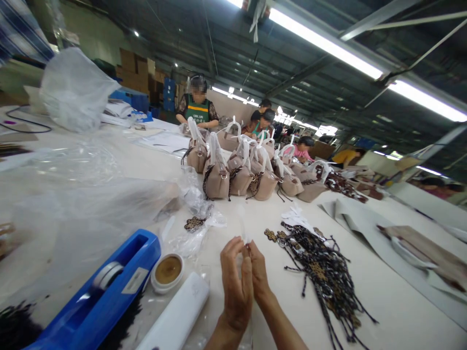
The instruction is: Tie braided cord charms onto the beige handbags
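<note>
My left hand [235,282] and my right hand [258,272] meet over the white table [277,316], fingertips pressed together. A thin translucent whitish strip [242,226] rises from the left fingertips. Whatever the right fingertips pinch is too small to make out. Close on the right lies a pile of black braided cords [321,272] with leopard-print flower charms [270,235]. Left of my hands are a long white box-like object [178,311], a round tub of brown paste [168,270] and a blue tape dispenser [105,287]. Another flower charm [194,223] rests by clear plastic.
Beige handbags [219,180] with white-wrapped handles stand in rows ahead. Clear plastic bags [80,214] cover the left side. Grey sheet material [365,243] and a tan piece [426,248] lie at right. A co-worker in a green apron [198,111] is across the table.
</note>
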A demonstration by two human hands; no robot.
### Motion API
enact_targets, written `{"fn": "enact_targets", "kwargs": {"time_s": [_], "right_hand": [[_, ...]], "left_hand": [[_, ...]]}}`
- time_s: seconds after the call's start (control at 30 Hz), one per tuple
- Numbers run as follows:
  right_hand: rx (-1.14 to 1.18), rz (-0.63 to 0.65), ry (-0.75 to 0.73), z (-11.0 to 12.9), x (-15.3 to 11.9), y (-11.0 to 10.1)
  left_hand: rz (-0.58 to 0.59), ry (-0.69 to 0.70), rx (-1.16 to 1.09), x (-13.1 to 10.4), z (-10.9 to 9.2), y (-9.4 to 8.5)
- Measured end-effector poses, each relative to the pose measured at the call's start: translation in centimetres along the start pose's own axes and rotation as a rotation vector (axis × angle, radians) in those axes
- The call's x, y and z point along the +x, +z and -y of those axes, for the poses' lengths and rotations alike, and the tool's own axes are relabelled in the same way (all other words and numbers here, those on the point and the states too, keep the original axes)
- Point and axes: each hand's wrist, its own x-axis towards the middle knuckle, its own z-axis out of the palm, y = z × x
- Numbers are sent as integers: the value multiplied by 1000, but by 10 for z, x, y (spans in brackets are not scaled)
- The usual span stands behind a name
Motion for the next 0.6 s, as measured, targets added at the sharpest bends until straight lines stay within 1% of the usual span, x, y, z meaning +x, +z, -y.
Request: {"fn": "enact_targets", "kwargs": {"time_s": [0.07, 0.13, 0.23, 0.3, 0.37, 0.43, 0.53, 0.6], "right_hand": [[53, -20, 75, -1, -7, -8], [119, -2, 129, -2, -18, -12], [192, 93, 103, 0, -35, -16], [169, 119, 60, 1, -41, -18], [89, 88, 36, 0, -44, -21], [18, 41, 33, -6, -46, -29], [-41, -17, 29, -20, -55, -48], [-57, -110, 54, -29, -64, -64]], "left_hand": [[21, -26, 25, 2, 4, -2], [96, -112, 31, 2, 9, -2], [288, -247, 51, -1, 17, 1], [416, -259, 111, -4, 22, 4], [476, -256, 165, -5, 26, 5], [495, -280, 174, -5, 31, 6], [531, -315, 153, -6, 35, 8], [548, -342, 146, -5, 36, 9]]}}
